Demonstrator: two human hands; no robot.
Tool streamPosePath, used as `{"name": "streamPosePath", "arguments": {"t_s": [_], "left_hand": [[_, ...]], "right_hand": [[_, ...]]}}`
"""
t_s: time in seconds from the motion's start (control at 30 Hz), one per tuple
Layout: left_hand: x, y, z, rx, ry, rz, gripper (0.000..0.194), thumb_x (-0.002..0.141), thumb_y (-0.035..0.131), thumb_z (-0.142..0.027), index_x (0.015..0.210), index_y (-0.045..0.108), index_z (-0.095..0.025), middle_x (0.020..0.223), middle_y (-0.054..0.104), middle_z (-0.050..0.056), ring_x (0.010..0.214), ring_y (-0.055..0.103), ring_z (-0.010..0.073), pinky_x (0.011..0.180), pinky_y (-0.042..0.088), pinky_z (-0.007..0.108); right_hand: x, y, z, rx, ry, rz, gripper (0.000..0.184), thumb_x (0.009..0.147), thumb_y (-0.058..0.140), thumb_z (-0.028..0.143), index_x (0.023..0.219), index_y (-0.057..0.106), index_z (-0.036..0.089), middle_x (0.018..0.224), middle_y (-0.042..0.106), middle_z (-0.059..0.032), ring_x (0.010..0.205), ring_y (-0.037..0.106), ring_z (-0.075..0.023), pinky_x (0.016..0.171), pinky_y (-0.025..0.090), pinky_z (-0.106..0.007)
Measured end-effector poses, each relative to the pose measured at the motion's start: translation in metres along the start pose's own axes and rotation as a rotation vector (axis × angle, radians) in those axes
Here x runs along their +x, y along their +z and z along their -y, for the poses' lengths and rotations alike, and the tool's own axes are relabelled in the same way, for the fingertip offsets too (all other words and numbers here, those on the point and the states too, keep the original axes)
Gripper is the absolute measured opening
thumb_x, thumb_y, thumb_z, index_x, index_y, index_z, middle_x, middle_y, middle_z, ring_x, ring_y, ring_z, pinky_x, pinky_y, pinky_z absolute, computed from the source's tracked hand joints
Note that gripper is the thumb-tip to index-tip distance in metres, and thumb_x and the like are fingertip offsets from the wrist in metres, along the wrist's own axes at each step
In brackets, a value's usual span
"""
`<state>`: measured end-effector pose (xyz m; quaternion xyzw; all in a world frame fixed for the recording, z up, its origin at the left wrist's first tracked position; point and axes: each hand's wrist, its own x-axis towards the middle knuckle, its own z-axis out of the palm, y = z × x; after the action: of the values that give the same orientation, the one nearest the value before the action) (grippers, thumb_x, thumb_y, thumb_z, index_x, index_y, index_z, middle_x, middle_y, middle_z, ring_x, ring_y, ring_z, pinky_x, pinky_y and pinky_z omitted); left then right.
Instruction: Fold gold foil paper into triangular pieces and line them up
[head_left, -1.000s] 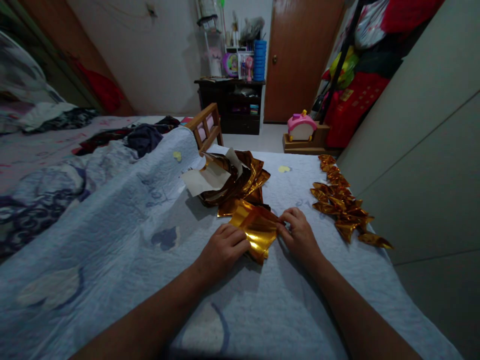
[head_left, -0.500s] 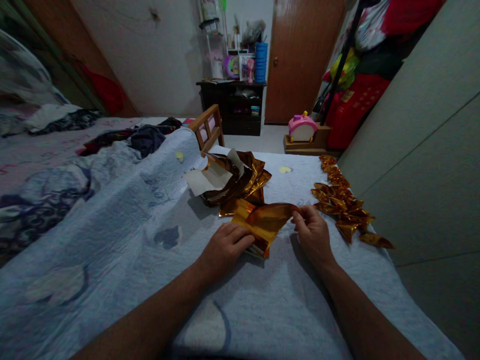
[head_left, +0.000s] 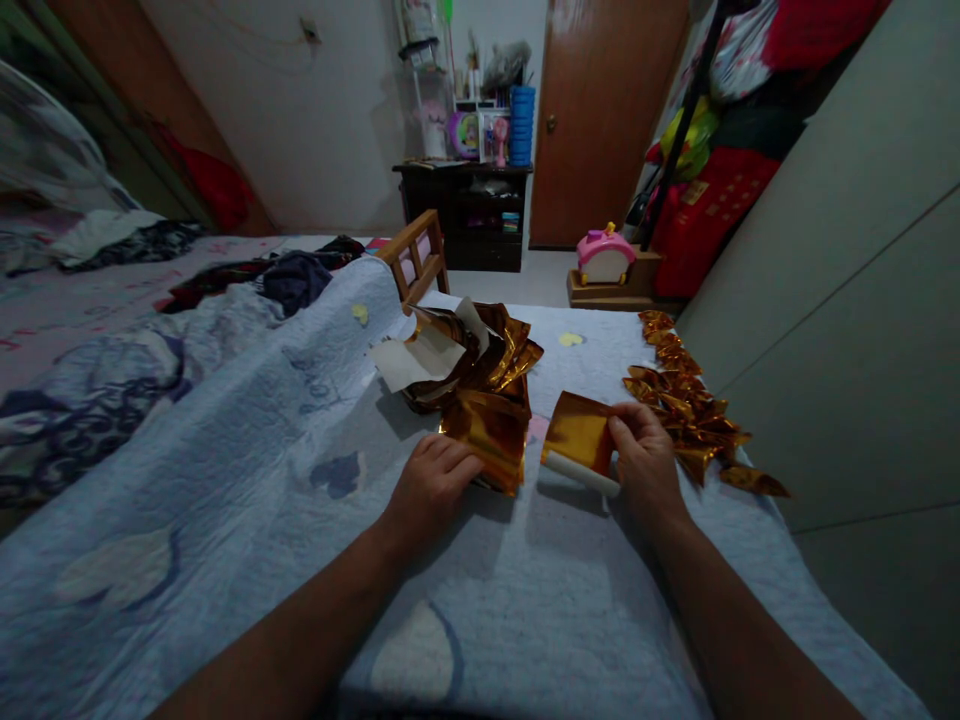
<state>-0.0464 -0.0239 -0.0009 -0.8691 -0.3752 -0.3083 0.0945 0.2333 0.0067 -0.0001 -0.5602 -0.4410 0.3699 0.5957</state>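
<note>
My right hand (head_left: 646, 455) pinches the right edge of a single sheet of gold foil paper (head_left: 579, 432), raised slightly off the bed. Its lower edge curls up and shows a pale back. To the left, my left hand (head_left: 435, 478) grips the near left edge of a small stack of gold foil paper (head_left: 491, 435) lying on the quilt. A gap of quilt separates sheet and stack. Behind the stack lies a larger fanned-out pile of gold foil paper (head_left: 502, 350), with some white backs turned up.
Several folded gold foil pieces (head_left: 686, 410) lie in a row along the bed's right edge. A pale blue quilt (head_left: 525, 600) covers the bed, rising in a ridge at left. Beyond stand a wooden rail (head_left: 412, 260), a pink toy (head_left: 604, 255) and a dark cabinet (head_left: 461, 220).
My right hand has drawn one gold foil sheet off the stack, moving right until it came free. My left hand has stayed at the stack, shifting slightly left.
</note>
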Motion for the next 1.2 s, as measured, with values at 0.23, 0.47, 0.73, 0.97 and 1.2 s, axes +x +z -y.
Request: {"name": "streamPosePath", "arguments": {"t_s": [0.23,0.47,0.73,0.97,1.2], "left_hand": [[-0.001,-0.002,0.010,0.165,-0.100,-0.024,0.027,0.086,0.050,-0.001,0.086,0.070,-0.019,0.085,0.073,0.006,0.086,0.062,0.0237,0.089,0.043,0.041],[-0.001,0.002,0.016,0.206,-0.118,0.015,0.026,0.082,0.052,-0.001,0.089,0.070,-0.018,0.083,0.071,0.007,0.083,0.061,0.0262,0.083,0.043,0.041],[-0.002,0.003,0.010,0.078,-0.144,0.143,0.023,0.080,0.058,-0.001,0.088,0.068,-0.020,0.092,0.072,0.005,0.090,0.060,0.0245,0.087,0.043,0.041],[-0.006,0.004,0.010,0.212,-0.138,-0.016,0.018,0.085,0.066,-0.006,0.083,0.073,-0.023,0.124,0.070,0.007,0.105,0.051,0.0281,0.091,0.044,0.043],[-0.001,0.003,0.009,0.188,-0.089,-0.052,0.023,0.088,0.060,-0.004,0.089,0.074,-0.022,0.110,0.075,0.006,0.088,0.052,0.0232,0.075,0.053,0.033]], "right_hand": [[-0.004,0.007,0.002,0.025,0.094,0.122,0.023,0.073,0.068,0.040,0.085,0.061,0.022,0.072,0.063,0.0011,0.064,0.059,-0.0171,0.060,0.048,-0.029],[-0.004,0.003,-0.001,-0.070,0.064,0.150,0.020,0.076,0.065,0.039,0.086,0.062,0.022,0.077,0.065,-0.0008,0.071,0.061,-0.0200,0.066,0.050,-0.032],[-0.004,0.001,-0.001,-0.127,0.058,0.167,0.020,0.075,0.064,0.039,0.084,0.062,0.022,0.076,0.065,-0.0010,0.072,0.061,-0.0211,0.067,0.049,-0.033],[-0.004,0.002,0.000,-0.122,0.082,0.192,0.020,0.073,0.065,0.040,0.082,0.062,0.022,0.074,0.066,-0.0010,0.070,0.061,-0.0211,0.066,0.048,-0.033],[-0.006,0.003,0.002,-0.142,0.063,0.217,0.019,0.076,0.064,0.041,0.079,0.062,0.022,0.074,0.066,-0.0018,0.070,0.061,-0.0213,0.065,0.047,-0.032]]}}
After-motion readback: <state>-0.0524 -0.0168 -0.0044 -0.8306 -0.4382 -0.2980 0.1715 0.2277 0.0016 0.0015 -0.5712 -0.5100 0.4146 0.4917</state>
